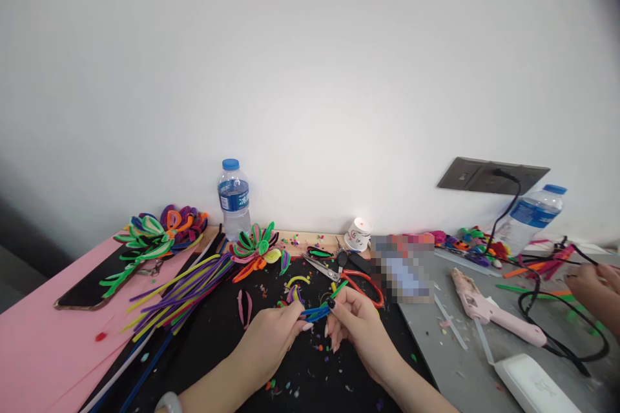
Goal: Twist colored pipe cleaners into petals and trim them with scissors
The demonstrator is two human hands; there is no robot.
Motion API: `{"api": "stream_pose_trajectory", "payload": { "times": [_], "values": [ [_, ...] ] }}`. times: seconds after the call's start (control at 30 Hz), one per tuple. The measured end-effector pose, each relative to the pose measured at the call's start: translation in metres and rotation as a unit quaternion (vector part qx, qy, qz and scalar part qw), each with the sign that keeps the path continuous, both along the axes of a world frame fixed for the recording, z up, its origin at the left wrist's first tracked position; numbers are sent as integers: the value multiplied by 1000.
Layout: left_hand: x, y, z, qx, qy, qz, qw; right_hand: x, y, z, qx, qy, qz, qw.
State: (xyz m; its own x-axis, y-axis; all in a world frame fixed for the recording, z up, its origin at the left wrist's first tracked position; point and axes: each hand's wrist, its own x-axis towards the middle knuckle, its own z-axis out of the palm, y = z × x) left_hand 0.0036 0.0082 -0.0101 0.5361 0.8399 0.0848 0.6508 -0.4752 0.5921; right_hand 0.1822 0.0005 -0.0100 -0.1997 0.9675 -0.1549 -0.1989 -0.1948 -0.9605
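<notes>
Blue pipe cleaners, with a green end sticking up at the right, stretch between my two hands over the black mat. My left hand pinches their left end, its fingers closed. At their right end, the thumb and fingers of my right hand are closed on them. Just beyond lie open scissors with red-orange handles. A pink-and-black looped petal rests left of my left hand. Behind it sits a green, pink and black pipe cleaner flower.
Loose pipe cleaners lie at left beside a phone. A water bottle and paper cup stand by the wall. Right are a pink glue gun, its black cord, a white box and another person's hand.
</notes>
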Motion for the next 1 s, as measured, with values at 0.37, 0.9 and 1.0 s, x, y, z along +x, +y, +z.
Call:
{"api": "stream_pose_trajectory", "payload": {
  "times": [0.37,0.9,1.0],
  "values": [
    [4,1,-12,-215,-327,54,919,2,-4,-8,76,-136,16,988],
    [5,-1,-6,-214,-441,132,862,12,-1,8,305,-455,28,836],
    [7,0,-7,-234,-462,131,845,17,4,5,344,-497,17,796]
  ]
}}
